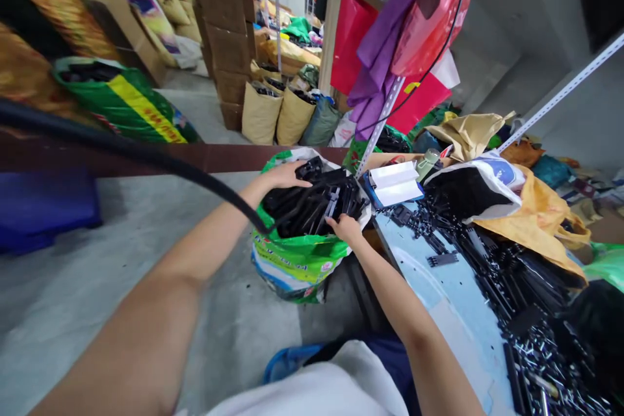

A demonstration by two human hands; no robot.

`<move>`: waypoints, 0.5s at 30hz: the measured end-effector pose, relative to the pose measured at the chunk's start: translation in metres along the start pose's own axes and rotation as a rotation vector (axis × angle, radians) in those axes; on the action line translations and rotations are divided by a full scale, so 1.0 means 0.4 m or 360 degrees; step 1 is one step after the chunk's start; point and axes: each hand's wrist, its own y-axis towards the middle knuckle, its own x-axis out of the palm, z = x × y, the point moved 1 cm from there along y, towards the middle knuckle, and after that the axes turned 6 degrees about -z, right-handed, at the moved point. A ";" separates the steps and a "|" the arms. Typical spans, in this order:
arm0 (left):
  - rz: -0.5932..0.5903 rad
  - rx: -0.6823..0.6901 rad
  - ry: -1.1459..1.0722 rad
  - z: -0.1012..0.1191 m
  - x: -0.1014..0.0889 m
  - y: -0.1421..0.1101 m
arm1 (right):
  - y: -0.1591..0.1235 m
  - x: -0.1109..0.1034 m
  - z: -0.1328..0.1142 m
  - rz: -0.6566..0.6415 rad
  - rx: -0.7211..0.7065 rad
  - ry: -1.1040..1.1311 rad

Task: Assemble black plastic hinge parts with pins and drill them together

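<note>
A green and white plastic sack stands on the floor in front of me, its mouth turned open and filled with long black plastic parts. My left hand reaches over the far left rim, its fingers closed around a dark part at the top of the pile. At the near right of the opening is my right hand, fingers curled and thumb against the black strips. Parts of both hands' fingertips are hidden among the pieces.
On my right, a light blue table carries heaps of black parts and screws. An open notebook lies at its far end. A black cable crosses the left foreground. Filled tan sacks stand behind a low brown beam.
</note>
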 end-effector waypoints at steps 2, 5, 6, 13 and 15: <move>-0.0221 0.0043 0.0048 -0.012 -0.006 0.004 | -0.032 0.012 0.015 -0.0117 -0.0113 -0.0162; -0.0350 0.0067 0.0192 -0.001 -0.018 -0.004 | -0.079 0.022 0.025 -0.0116 -0.0333 -0.0271; -0.0275 0.0030 0.0243 0.010 -0.021 -0.013 | -0.091 0.020 0.027 -0.0092 -0.0465 -0.0342; 0.0085 0.0341 0.0244 0.169 0.077 -0.184 | -0.141 0.001 0.049 0.0248 -0.1097 -0.0417; -0.0281 0.0542 0.0161 0.197 0.135 -0.237 | -0.154 0.010 0.045 0.0319 -0.1098 -0.0340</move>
